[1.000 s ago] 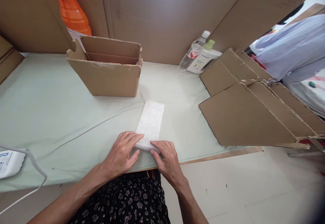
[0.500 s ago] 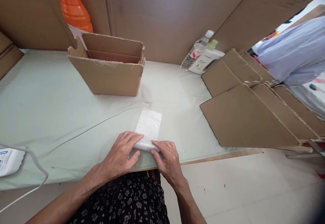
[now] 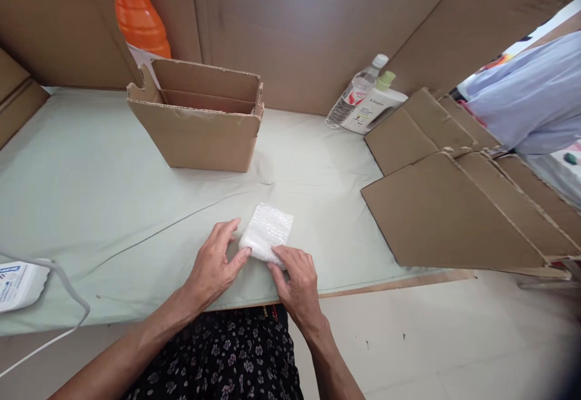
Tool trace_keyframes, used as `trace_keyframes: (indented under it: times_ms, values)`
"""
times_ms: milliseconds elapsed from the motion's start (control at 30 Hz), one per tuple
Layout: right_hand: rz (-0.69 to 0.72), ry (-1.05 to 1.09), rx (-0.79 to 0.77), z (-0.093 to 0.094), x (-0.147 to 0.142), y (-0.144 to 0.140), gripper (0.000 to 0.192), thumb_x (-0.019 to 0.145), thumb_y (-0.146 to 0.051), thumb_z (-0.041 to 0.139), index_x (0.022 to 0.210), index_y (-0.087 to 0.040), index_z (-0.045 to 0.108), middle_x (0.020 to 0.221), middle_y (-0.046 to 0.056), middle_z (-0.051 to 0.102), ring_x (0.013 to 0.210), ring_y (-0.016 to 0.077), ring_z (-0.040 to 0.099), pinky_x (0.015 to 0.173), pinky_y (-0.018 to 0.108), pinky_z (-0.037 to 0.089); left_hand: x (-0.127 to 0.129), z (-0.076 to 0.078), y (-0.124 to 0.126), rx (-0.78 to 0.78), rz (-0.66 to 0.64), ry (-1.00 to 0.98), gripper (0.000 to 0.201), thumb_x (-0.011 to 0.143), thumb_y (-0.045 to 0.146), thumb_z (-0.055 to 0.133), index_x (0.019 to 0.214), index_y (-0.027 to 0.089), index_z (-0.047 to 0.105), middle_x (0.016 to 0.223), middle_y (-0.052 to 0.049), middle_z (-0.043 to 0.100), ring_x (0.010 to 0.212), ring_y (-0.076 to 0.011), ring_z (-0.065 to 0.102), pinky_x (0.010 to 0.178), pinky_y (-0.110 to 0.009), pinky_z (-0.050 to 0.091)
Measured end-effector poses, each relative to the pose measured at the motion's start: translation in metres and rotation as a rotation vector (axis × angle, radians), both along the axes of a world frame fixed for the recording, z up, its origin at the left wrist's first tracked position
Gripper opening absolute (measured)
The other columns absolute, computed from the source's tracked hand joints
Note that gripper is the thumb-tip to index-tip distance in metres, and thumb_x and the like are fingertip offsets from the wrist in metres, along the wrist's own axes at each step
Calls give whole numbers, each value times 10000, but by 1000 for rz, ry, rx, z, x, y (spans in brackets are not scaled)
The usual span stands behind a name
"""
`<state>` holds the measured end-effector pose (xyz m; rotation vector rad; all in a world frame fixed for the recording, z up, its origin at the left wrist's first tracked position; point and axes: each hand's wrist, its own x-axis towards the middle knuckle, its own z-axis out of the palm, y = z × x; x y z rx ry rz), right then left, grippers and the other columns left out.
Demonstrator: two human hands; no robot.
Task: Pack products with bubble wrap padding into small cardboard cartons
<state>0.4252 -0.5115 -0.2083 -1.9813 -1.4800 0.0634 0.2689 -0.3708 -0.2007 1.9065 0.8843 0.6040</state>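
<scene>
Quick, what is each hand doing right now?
Left hand: fingers pressed on the bubble-wrap bundle, gripping its left edge.
Right hand: fingers on the bundle's near edge, holding it down on the table.

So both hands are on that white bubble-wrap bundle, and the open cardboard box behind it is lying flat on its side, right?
Not quite. The head view shows the open cardboard box standing upright with its opening facing up, not on its side. The rest holds: the left hand and the right hand are both on the white bubble-wrap bundle.
</scene>
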Motion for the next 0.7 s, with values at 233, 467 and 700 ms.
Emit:
trace_keyframes:
  times_ms: [233, 467, 700]
  values:
    - [-53, 510, -47, 7, -12, 2, 233, 955, -328, 580, 1115, -206, 699, 962, 50, 757, 831, 200, 698, 723, 298, 563, 2, 7, -18, -928, 50, -343, 732, 755, 335, 732, 1397, 159, 428, 1279, -145, 626, 1195, -261, 609, 1054, -433, 476]
    - [-166, 405, 118, 15, -4, -6, 290, 943, -381, 596, 1166, -215, 679, 1228, 121, 654, 1077, 249, 648, 898, 395, 554, 11, 11, -20, -1007, 133, -425, 824, 698, 327, 783, 1426, 175, 429, 1188, -89, 668, 1110, -220, 623, 977, -349, 493]
    - [43, 495, -6, 17, -7, 12, 346, 890, -347, 671, 1205, -210, 630, 1106, 83, 728, 980, 232, 693, 851, 349, 575, 11, 20, -18, -789, 96, -311, 766, 742, 311, 730, 1435, 159, 441, 957, -32, 674, 847, -162, 626, 779, -274, 517]
